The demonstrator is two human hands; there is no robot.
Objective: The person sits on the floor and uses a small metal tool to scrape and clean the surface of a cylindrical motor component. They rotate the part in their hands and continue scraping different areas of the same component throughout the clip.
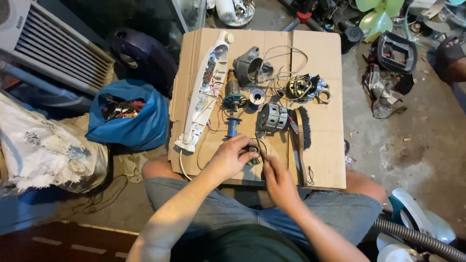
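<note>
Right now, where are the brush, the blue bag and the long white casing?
brush (303,127), head view, on its dark bristles.
blue bag (141,127), head view, on its front side.
long white casing (201,94), head view, on its middle.

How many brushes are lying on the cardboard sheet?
1. A wooden-handled brush with dark bristles lies along the right side of the cardboard sheet, beside the ribbed metal motor part and just beyond the right hand. Others could be hidden among the parts.
</note>
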